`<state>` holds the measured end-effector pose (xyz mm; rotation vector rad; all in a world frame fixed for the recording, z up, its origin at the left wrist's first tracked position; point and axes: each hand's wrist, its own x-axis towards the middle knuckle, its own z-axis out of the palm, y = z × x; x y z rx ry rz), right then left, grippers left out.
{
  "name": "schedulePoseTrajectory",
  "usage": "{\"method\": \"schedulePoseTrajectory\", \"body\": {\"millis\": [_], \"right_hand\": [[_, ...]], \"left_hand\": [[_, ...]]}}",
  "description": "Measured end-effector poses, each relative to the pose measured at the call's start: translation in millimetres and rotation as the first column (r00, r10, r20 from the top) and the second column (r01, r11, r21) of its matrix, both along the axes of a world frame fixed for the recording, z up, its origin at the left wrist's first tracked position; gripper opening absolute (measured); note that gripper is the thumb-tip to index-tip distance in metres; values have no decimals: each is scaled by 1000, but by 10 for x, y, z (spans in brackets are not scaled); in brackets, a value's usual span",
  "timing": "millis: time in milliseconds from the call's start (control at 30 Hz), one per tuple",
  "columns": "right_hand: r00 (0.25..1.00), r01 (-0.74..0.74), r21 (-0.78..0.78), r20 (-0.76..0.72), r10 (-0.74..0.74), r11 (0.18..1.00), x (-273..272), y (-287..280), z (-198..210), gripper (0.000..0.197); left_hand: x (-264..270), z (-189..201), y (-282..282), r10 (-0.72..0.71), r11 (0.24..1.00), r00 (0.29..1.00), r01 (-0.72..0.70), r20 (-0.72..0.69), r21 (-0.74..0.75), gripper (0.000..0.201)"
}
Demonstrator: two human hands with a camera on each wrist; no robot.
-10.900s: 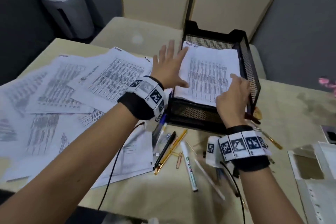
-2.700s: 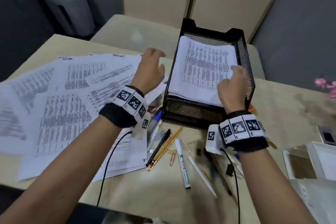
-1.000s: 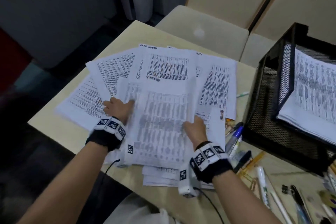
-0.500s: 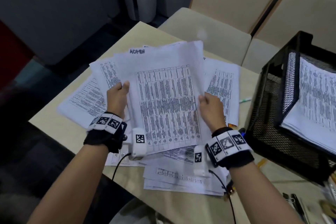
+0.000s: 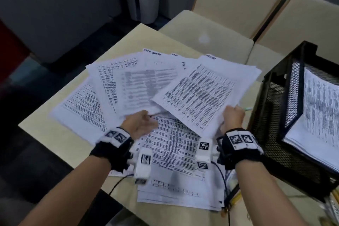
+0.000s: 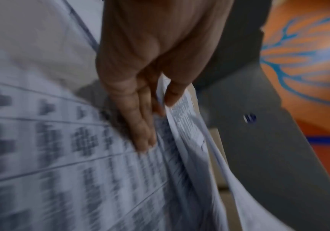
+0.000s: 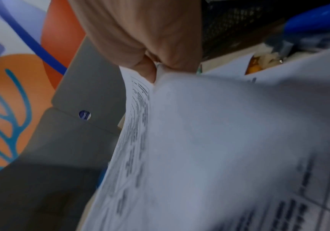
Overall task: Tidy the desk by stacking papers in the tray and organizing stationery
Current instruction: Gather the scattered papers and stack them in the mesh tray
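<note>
Office, looks like: desk [image 5: 117,49] strewn with printed sheets [image 5: 139,86], black mesh tray [image 5: 282,97], beige chairs [image 5: 238,0] opposite.

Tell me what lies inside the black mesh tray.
The black mesh tray holds a stack of printed sheets, top one face up. How many sheets, and anything beneath them, is covered; part of the tray runs out of frame.
</note>
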<state>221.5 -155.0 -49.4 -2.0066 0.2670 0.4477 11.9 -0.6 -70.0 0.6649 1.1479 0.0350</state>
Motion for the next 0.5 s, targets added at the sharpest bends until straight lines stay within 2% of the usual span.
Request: {"method": "schedulePoseTrajectory", "body": {"millis": [33, 67, 100, 133, 167, 200, 233, 267, 333, 367, 400, 467, 500], "right_hand": [[999, 6, 16, -40, -6, 1000, -25, 43, -28, 20], [997, -6, 8, -72, 7, 1000, -41, 73, -50, 20], [996, -9, -12, -85, 8, 1000, -58, 100, -60, 19], [996, -16, -35, -86, 13, 999, -64, 107, -67, 19], [996, -30, -57, -88, 25, 998, -67, 120, -73, 23], [995, -43, -71, -89, 36, 997, -72, 128, -74, 31], [995, -59, -95, -89, 50, 994, -66, 145, -75, 36], [994, -82, -123, -83, 72, 989, -61, 158, -77, 40], [986, -156, -174, -81, 144, 972, -64, 199, -88, 40], [980, -191, -189, -85, 178, 963, -79, 208, -95, 41], [974, -222, -197, -84, 209, 955, -80, 234, -106, 41], [962, -271, -178, -91, 259, 946, -73, 245, -168, 42], [959, -280, -160, -95, 268, 947, -52, 262, -197, 41]], "left_hand": [[-17, 43, -124, -218, 976, 976, 217, -22, -31, 33], [-27, 67, -188, -435, 901, 898, 434, -63, -22, 41], [-42, 136, -202, -606, 794, 790, 608, -89, -5, 47], [-30, 235, -149, -696, 707, 703, 706, -144, 29, 49], [3, 294, -18, -699, 677, 680, 729, -220, 100, 47], [59, 359, 119, -651, 663, 696, 716, -303, 219, 43], [153, 393, 320, -567, 616, 722, 692, -397, 377, 38], [266, 432, 519, -469, 528, 741, 672, -481, 519, 33], [532, 474, 895, -332, 257, 707, 705, -625, 661, 21], [652, 436, 1031, -301, 135, 646, 757, -701, 639, 27], [746, 378, 1138, -287, 45, 558, 820, -779, 571, 41], [874, 234, 1198, -284, -53, 394, 904, -874, 425, 63], [904, 160, 1176, -273, -78, 348, 921, -897, 381, 65]]}}
